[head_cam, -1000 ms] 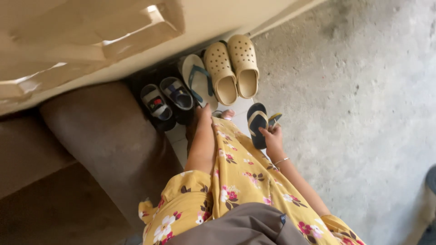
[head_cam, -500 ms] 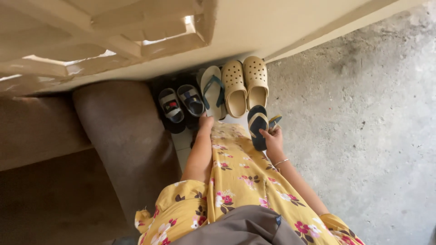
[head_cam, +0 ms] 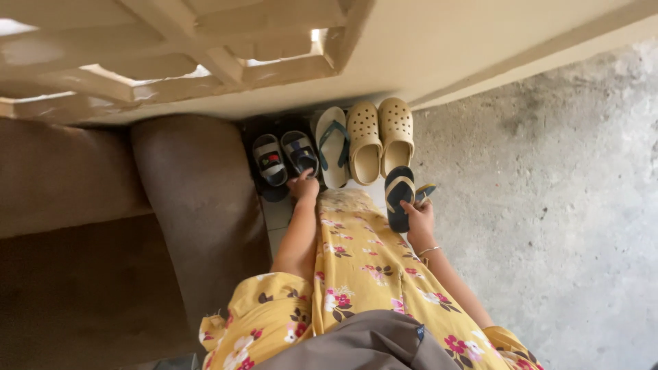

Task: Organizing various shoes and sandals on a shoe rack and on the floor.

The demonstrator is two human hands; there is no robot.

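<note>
My right hand (head_cam: 419,218) grips a dark flip-flop with a tan strap (head_cam: 398,196), held above the floor; a second dark flip-flop (head_cam: 425,191) peeks out behind it. My left hand (head_cam: 303,186) reaches down to the heel of a small dark strapped sandal (head_cam: 299,152). Its partner sandal (head_cam: 269,159) lies just left. A white flip-flop with a teal strap (head_cam: 332,145) and a pair of beige perforated clogs (head_cam: 380,137) sit in a row against the wall. I cannot tell whether the left fingers are closed on the sandal.
A brown sofa arm (head_cam: 188,205) stands close on the left. A cream wall with a window grille (head_cam: 226,62) runs along the top. Grey concrete floor (head_cam: 548,192) spreads to the right. My yellow floral dress (head_cam: 363,274) hangs below the hands.
My left hand has moved left from the teal-strap flip-flop to the small dark sandal. The right hand still holds the dark flip-flop. The camera view has shifted down.
</note>
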